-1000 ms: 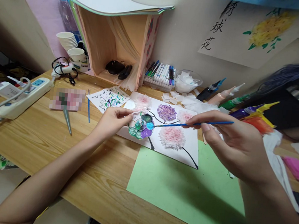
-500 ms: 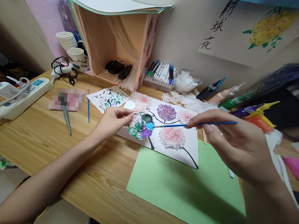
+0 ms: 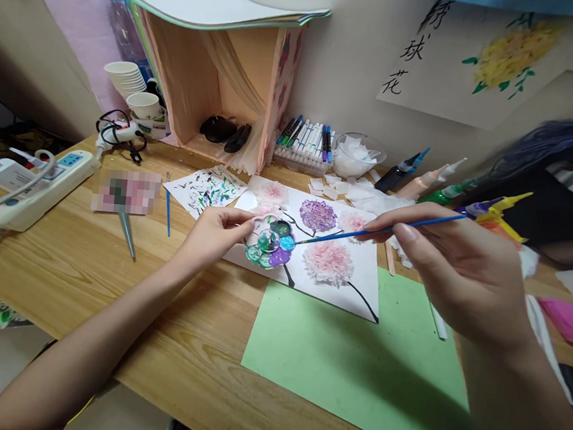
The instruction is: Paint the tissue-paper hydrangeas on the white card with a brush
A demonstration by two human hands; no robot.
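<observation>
My left hand (image 3: 223, 235) pinches the edge of a flower-shaped paint palette (image 3: 267, 241), whose wells hold green, dark green, purple and blue paint. A thin blue paintbrush (image 3: 335, 235) is held between the thumb and fingers of my right hand (image 3: 442, 269), its tip at the bright blue well. Beneath the palette lies white paper (image 3: 364, 295) bearing a purple blossom (image 3: 318, 216), fluffy pink blossoms (image 3: 329, 262) and black painted stems. Part of that sheet is hidden by the palette and my left hand.
Green paper (image 3: 333, 366) lies toward the front right. Left are a paint-smeared sheet (image 3: 208, 191), another blue brush (image 3: 168, 211) and a power strip (image 3: 43, 187). Behind stand an open box (image 3: 197, 87), markers (image 3: 306, 140), a clear bowl (image 3: 359, 154) with paper bits and paint bottles (image 3: 432, 181).
My right hand has shifted slightly, and the brush's rear end now points higher, so the brush is more tilted. Its tip stays at the blue well. My left hand keeps the palette nearly still.
</observation>
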